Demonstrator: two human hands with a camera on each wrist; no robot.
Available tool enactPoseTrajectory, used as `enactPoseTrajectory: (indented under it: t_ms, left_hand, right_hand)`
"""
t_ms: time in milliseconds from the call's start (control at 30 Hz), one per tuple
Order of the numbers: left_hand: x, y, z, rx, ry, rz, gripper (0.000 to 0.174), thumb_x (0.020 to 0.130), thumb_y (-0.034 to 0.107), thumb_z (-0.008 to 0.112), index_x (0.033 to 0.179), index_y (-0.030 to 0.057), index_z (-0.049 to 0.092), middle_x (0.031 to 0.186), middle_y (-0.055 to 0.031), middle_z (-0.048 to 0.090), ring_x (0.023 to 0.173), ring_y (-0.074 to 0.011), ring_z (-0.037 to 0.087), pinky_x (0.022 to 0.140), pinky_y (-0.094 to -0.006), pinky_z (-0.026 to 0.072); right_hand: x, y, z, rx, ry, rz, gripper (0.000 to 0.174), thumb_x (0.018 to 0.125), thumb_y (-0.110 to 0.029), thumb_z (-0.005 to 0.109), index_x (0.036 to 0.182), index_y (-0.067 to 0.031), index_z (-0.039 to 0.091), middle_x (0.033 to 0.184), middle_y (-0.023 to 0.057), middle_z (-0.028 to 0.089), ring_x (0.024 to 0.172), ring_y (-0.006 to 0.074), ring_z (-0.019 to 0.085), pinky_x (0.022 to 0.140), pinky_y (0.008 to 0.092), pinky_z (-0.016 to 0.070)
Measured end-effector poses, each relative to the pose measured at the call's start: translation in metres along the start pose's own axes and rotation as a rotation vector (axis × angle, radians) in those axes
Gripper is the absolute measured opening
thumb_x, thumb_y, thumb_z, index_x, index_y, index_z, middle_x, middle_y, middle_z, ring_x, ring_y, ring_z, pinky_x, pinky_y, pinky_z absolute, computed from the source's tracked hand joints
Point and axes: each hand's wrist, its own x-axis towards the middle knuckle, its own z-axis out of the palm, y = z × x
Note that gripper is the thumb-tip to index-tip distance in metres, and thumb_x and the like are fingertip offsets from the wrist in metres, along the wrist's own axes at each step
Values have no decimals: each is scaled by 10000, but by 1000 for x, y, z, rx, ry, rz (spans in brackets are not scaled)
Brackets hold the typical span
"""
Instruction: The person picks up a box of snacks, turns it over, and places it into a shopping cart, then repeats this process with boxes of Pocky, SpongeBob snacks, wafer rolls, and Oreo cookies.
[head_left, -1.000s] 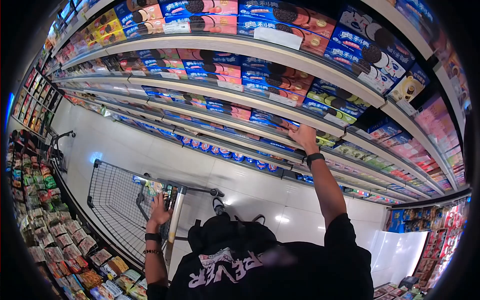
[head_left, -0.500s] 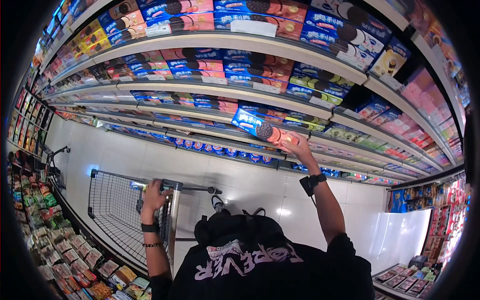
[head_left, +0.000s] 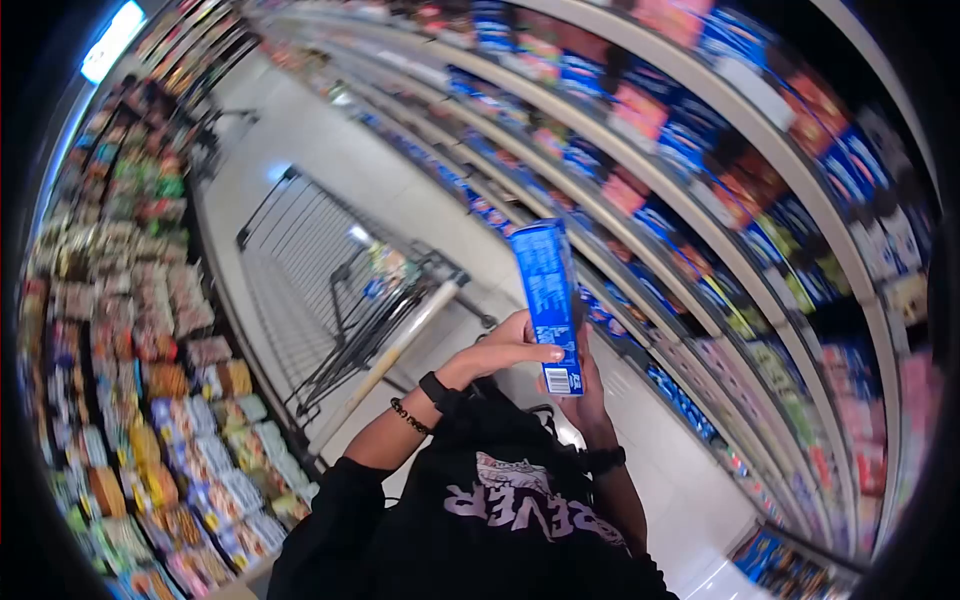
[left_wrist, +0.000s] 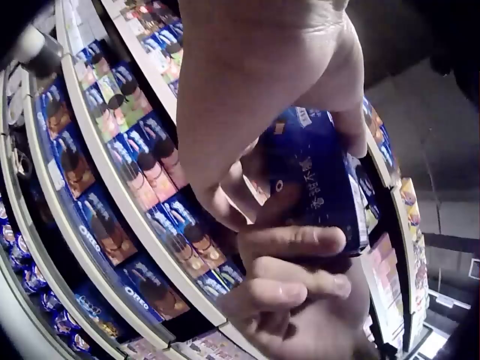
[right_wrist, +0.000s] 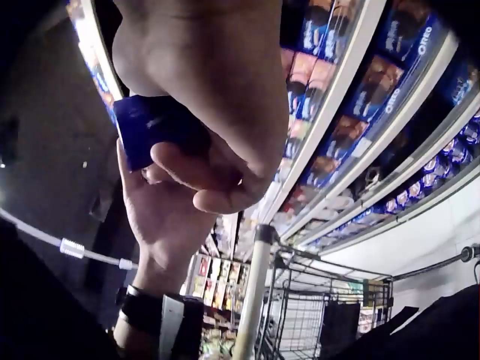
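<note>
A narrow blue cookie box (head_left: 547, 290), with small print and a barcode facing up, stands between both hands in front of the chest. My left hand (head_left: 500, 347) holds it from the left, its thumb across the printed side. On the opposite side my right hand (head_left: 588, 388) grips the lower part, partly hidden behind the box. In the left wrist view, fingers of the right hand (left_wrist: 292, 281) lie beside the blue box (left_wrist: 319, 180). The right wrist view shows the left hand (right_wrist: 161, 214) below the box (right_wrist: 154, 131).
A wire shopping cart (head_left: 310, 260) with a pale handle (head_left: 385, 360) stands at left, some packages inside. Shelves of cookie boxes (head_left: 690, 130) run along the right. Bagged snacks (head_left: 150, 400) fill a low display at far left. Pale floor tiles (head_left: 460, 240) run between.
The right hand has pulled the cookie box off the shelf and brought it to the chest, turning it. The left hand has moved from the cart handle onto the box. The view has swung left.
</note>
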Motion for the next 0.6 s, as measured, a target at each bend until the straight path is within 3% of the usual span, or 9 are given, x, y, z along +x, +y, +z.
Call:
enactPoseTrajectory:
  t_ms: [67,133,167,233,300,333,433,500,600]
  left_hand:
    - [-27,16,-5,-67,132,52,521,836,282,703,1238,22,498,1177,-103,595,1128,-191,544,966,-336,433]
    - [-49,23,-20,-136,263,129,454,897,308,619,1230,26,496,1207,-112,596,1078,-168,573,929,-312,457]
    - [-60,24,-32,-212,328,140,460,921,321,574,1254,25,459,1193,-111,600,1053,-168,581,908,-312,470]
    - [-81,26,-69,-278,528,190,477,936,355,536,1265,27,431,1165,-110,609,992,-154,596,867,-307,489]
    - [-108,39,-110,-481,627,250,469,941,381,515,1240,28,441,1113,-102,624,933,-135,599,808,-281,502]
    - [-127,59,-138,-179,726,244,436,944,386,505,1188,25,482,1054,-100,636,905,-137,606,784,-276,506]
    - [-163,86,-216,43,1031,187,420,932,348,546,1151,-11,521,1001,-92,628,874,-130,604,783,-270,494]
    - [-178,44,-303,209,1224,65,478,885,395,605,1143,-3,545,957,-77,646,778,-149,637,693,-308,519]
    - [-195,-10,-388,-53,1293,-352,489,828,405,634,1090,-6,594,928,-86,662,786,-180,651,687,-338,532]
  right_hand:
    - [9,19,10,-49,-7,119,599,1003,-484,200,1346,-33,393,991,103,605,753,205,605,621,332,486]
    - [23,29,4,-122,-379,255,579,984,-480,360,1361,-42,389,972,72,584,792,157,584,684,293,485]
    - [32,31,5,-131,-398,282,579,984,-480,360,1361,-42,389,972,72,584,792,157,584,684,293,485]
    - [51,25,25,-574,-596,189,534,979,-448,389,1273,-16,497,867,65,594,757,141,563,686,271,460]
    - [66,19,50,-617,-504,247,438,959,-359,467,1181,6,564,815,67,591,757,132,558,721,265,453]
    - [74,18,58,-624,-461,254,401,943,-313,501,1178,7,561,814,64,589,760,132,557,726,263,452]
    - [97,22,67,-629,-301,336,327,891,-184,571,1153,12,566,796,53,586,763,131,561,744,259,453]
    - [112,26,66,-706,-209,262,325,877,-166,576,1148,13,568,798,54,592,763,132,565,748,259,456]
    - [127,32,69,-765,-53,197,290,855,-116,575,1111,22,575,790,69,597,761,139,570,730,269,454]
